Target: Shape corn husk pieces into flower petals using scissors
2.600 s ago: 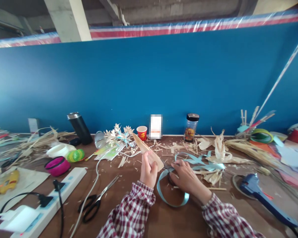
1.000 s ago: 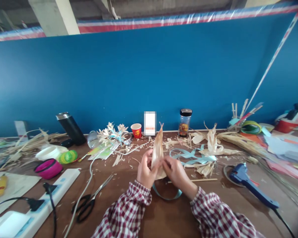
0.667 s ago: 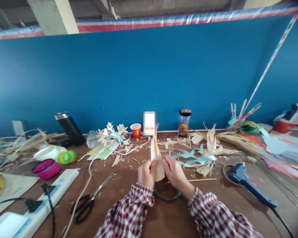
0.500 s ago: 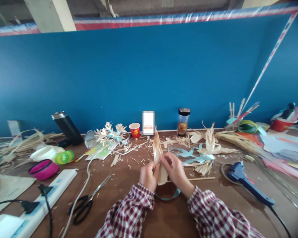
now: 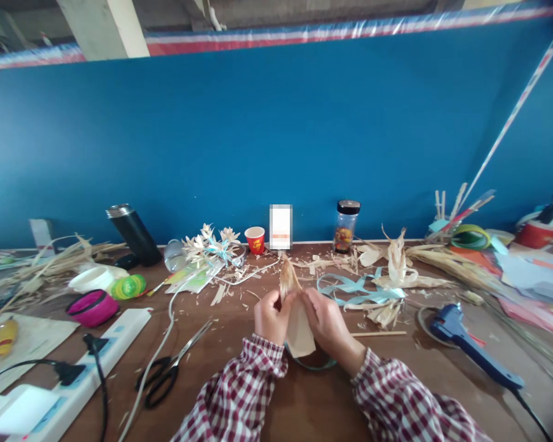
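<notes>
Between your left hand (image 5: pixel 271 317) and right hand (image 5: pixel 328 316), you pinch a pale husk (image 5: pixel 300 333), seemingly shaping it; the next move calls for gentle, even pressure.

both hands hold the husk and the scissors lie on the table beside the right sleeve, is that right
The side is wrong: in the head view, the scissors lie on the table beside the left sleeve. The left hand and right hand do hold the husk.

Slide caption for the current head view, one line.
Left hand and right hand hold a dried corn husk between black-handled scissors and a blue glue gun.
</notes>
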The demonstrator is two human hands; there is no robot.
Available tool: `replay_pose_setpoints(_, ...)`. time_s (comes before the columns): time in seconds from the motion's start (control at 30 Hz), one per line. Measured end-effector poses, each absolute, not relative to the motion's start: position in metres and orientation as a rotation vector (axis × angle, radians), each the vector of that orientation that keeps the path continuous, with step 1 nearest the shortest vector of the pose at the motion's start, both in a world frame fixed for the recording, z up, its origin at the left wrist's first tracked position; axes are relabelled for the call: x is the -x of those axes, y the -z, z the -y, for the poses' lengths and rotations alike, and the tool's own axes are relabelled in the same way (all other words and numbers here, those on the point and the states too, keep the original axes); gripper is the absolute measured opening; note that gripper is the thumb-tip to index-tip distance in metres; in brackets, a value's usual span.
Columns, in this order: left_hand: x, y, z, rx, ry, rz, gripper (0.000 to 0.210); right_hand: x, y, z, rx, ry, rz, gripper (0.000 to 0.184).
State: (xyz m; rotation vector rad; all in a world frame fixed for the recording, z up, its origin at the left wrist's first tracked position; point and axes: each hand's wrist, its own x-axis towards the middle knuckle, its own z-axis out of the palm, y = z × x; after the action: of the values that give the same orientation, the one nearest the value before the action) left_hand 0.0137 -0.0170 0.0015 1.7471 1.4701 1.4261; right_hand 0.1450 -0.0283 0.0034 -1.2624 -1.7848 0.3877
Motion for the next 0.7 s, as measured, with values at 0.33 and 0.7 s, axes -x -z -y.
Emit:
replay_pose_setpoints(0.33,-0.020,0.005,0.018,-1.592,-1.381,-1.393,0.028,-0.145,0.002,0.020,1.310,-0.555,1.520,0.030)
replay_pose_setpoints(0.7,-0.016,0.008,0.019,-1.803,-1.390,-1.351,0.029,-0.147,0.004,0.021,1.362,-0.416,1.541,0.035)
